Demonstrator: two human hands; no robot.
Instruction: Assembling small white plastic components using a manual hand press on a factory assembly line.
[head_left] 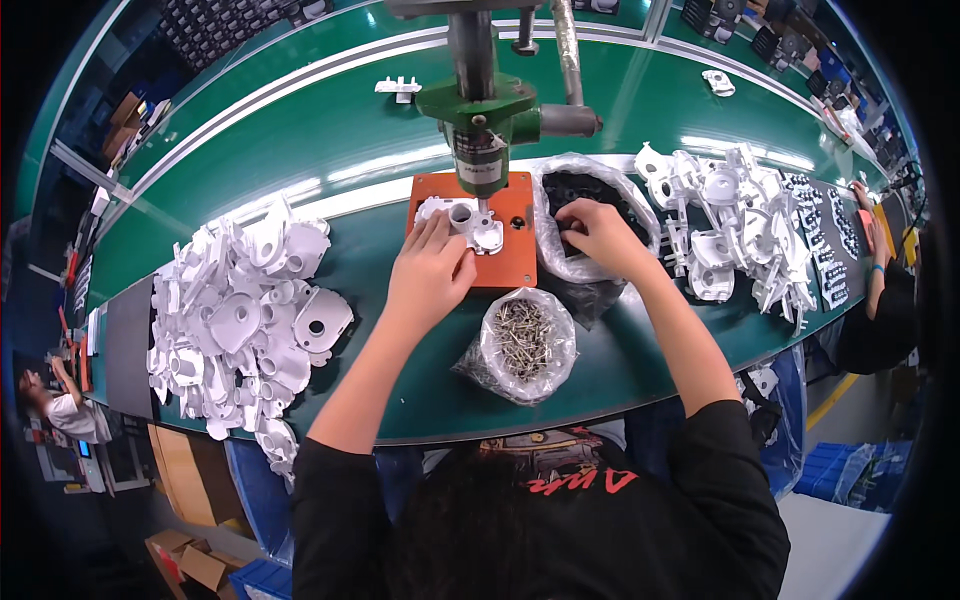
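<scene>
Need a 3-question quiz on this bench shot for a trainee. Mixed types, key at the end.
1. Multiple choice: where are the fingers of the person's right grip?
A) On the left pile of white parts
B) In the bag of black parts
C) In a cardboard box

2. True or false: the left grip touches a white part that lies on the orange plate.

3. Short answer: what does the clear bag on the near side of the orange plate hold?

Key:
1. B
2. True
3. Metal screws
</scene>
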